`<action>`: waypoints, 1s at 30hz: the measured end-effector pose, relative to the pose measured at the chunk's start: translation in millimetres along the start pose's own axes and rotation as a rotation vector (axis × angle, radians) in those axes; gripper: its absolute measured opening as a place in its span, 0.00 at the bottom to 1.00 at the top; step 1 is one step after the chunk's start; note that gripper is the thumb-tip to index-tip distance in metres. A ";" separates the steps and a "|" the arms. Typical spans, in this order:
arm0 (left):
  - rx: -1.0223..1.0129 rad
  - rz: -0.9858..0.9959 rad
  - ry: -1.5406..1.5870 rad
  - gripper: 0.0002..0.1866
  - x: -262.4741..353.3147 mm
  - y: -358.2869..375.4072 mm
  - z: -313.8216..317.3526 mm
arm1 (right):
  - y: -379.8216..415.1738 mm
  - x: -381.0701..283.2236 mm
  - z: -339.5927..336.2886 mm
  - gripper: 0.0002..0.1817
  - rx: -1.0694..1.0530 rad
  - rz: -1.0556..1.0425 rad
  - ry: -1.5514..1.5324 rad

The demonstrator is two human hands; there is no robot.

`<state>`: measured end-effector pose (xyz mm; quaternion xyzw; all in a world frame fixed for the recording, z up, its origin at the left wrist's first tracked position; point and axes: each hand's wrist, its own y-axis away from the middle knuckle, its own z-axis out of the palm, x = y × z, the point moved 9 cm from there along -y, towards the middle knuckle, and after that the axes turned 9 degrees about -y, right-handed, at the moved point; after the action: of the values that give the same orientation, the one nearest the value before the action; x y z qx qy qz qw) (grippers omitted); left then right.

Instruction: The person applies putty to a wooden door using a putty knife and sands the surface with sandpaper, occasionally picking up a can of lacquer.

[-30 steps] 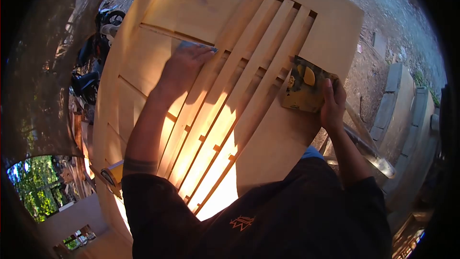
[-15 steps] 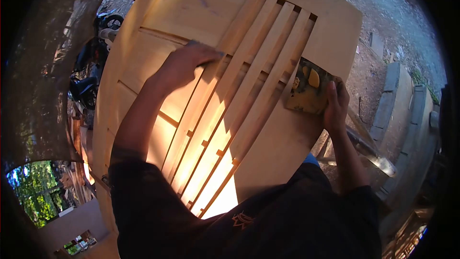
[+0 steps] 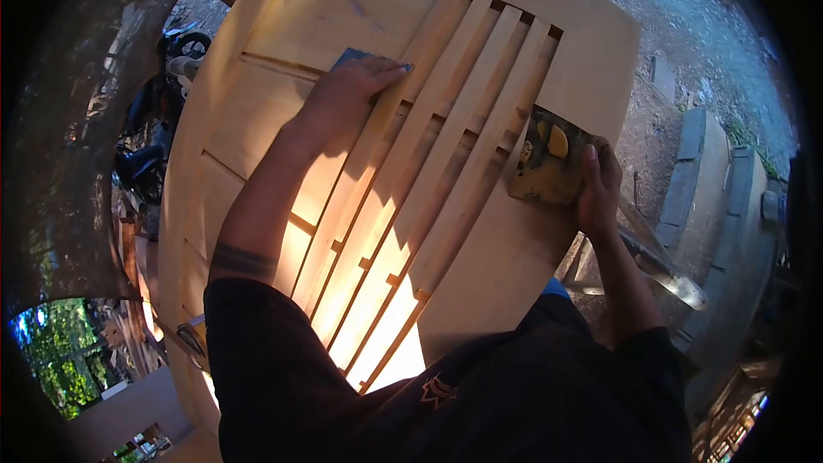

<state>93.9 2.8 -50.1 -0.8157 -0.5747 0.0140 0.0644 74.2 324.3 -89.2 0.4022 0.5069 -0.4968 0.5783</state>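
pale yellow-brown wooden panel (image 3: 506,283), blue sheet (image 3: 350,57), black shirt (image 3: 531,386) with orange line emblem (image 3: 438,391), yellow putty (image 3: 557,142)

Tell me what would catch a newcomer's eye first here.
Probably the big pale wooden panel with long parallel slats, glaring with sunlight at its near end. Next, by its right edge, the flat, dark-smeared board bearing yellowish lumps, gripped in the right hand. Left of the slats, the left hand covers part of a thin blue piece.
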 end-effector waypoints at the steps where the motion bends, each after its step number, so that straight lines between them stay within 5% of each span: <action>1: -0.008 -0.020 0.004 0.29 1.6 9.3 2.1 | 0.0 2.0 -0.6 0.18 -0.008 0.017 0.006; 6: -0.236 -0.033 -0.068 0.31 27.1 76.3 -16.0 | 1.3 10.5 -8.1 0.18 -0.037 0.064 0.042; 16: -0.166 -0.039 0.079 0.30 -0.8 -31.8 -20.4 | 0.2 5.4 -3.5 0.20 -0.054 0.016 -0.028; 30: -0.311 -0.035 -0.007 0.24 54.8 164.8 -28.1 | 0.9 15.5 -7.4 0.20 -0.017 0.087 -0.047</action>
<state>269.4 -2.8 -39.4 -0.8056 -0.5843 -0.0734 -0.0647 73.6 329.1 -105.7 0.4072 0.4793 -0.4761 0.6146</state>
